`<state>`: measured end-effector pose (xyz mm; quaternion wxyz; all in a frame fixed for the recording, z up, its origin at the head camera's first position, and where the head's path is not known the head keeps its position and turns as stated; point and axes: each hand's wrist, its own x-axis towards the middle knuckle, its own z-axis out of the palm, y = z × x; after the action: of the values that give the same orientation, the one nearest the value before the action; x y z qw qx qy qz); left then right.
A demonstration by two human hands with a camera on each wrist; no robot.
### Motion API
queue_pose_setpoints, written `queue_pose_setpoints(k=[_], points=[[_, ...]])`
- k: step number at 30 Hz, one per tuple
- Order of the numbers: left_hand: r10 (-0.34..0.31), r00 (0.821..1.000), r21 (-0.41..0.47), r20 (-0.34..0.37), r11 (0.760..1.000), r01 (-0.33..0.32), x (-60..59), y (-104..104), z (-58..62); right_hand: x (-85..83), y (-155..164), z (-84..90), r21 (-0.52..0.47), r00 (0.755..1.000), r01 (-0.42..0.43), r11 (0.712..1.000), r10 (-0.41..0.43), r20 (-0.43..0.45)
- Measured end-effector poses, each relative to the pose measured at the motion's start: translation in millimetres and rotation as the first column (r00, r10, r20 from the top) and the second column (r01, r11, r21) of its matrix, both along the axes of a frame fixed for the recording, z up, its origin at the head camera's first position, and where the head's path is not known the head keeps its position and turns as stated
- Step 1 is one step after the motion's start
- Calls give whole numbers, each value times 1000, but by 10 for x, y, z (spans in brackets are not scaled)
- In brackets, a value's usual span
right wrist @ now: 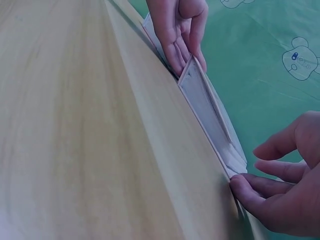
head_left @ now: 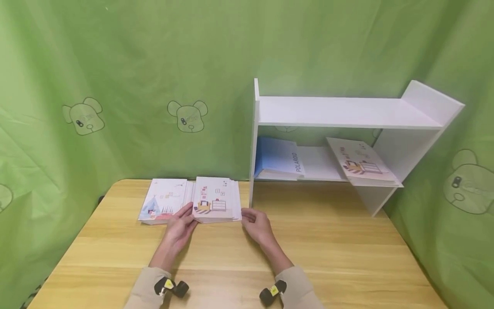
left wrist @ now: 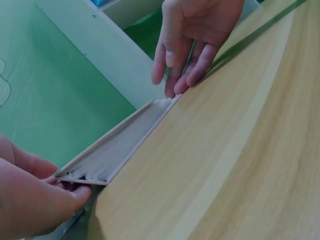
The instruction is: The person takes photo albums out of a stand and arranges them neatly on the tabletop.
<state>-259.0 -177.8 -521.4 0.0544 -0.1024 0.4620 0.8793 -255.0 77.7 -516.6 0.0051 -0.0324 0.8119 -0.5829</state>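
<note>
A thick white book with a room drawing on its cover lies near the table's back edge. My left hand pinches its near left corner, with the thumb and fingers meeting there in the left wrist view. On the other side, my right hand reaches the near right corner with its fingertips; in the left wrist view its fingers look relaxed and fairly straight. Left of this book lies a second white book with a blue tent on its cover, partly behind my left hand.
A white two-tier shelf stands at the back right. On its lower board lie a blue book marked POLAROID and, tilted past the front edge, another illustrated book. Green curtain hangs behind the wooden table.
</note>
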Motion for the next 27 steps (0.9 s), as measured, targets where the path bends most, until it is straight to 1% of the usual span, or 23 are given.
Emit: queue_pose_setpoints(k=[4,7,12,16,19,23,27], points=[[10,1000,-22,-7,1000,-10,28,-12,56,18,17,28,-31,1000,-11,999,12,16],[12,1000,-58,-22,998,-13,52,-16,106,37,30,66,-64,1000,-12,998,13,22],[9,999,-151,-53,988,-17,104,-38,193,72,58,139,-129,999,-20,991,25,33],[26,998,-190,-63,981,-38,110,-39,237,84,94,195,-184,999,-19,983,26,32],[43,997,-204,-59,977,-54,121,-28,262,96,113,243,-200,999,-16,980,22,29],[50,997,-223,-58,973,-61,153,-17,313,113,130,330,-200,999,-35,979,38,12],[48,995,-246,-90,967,-69,184,-8,370,127,149,419,-208,999,-53,977,52,-9]])
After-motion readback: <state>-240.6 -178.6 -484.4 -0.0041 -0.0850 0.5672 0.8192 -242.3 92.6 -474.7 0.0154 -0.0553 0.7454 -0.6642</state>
